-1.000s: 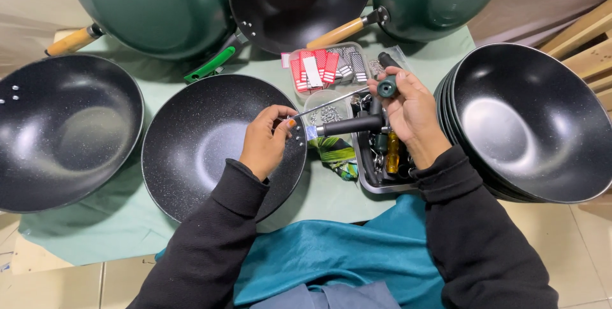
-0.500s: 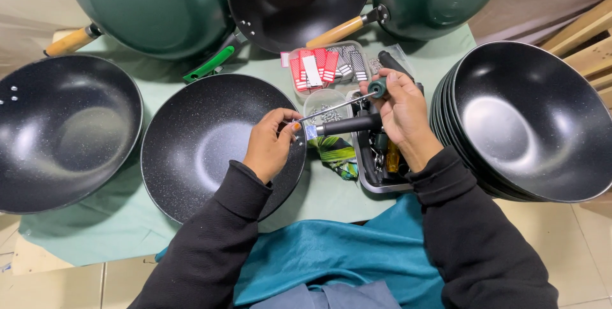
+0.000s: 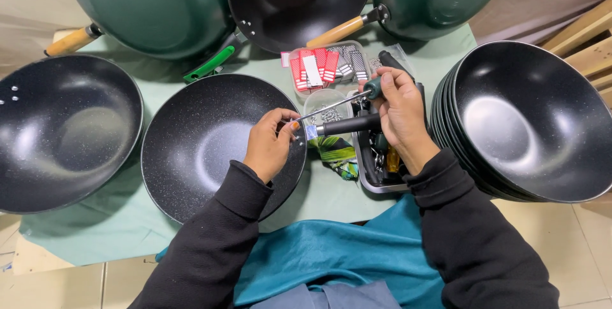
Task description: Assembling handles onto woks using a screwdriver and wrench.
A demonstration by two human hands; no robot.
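A black speckled wok (image 3: 204,150) lies on the green cloth in front of me. My left hand (image 3: 269,146) pinches its right rim, where a black handle (image 3: 347,124) meets the pan. My right hand (image 3: 403,114) grips a screwdriver (image 3: 373,87) with a green and black grip. Its metal shaft slants down-left, and the tip sits at the joint by my left fingers. The handle's far end runs under my right palm.
Another black wok (image 3: 64,130) sits at left and a stack of black woks (image 3: 529,118) at right. Green woks (image 3: 153,3) with wooden handles lean at the back. A clear box of red packets (image 3: 322,64), a tub of screws (image 3: 331,113) and a metal tray (image 3: 373,178) lie between.
My right hand has dropped slightly and tilted the screwdriver lower toward the wok rim. My left hand stays at the joint.
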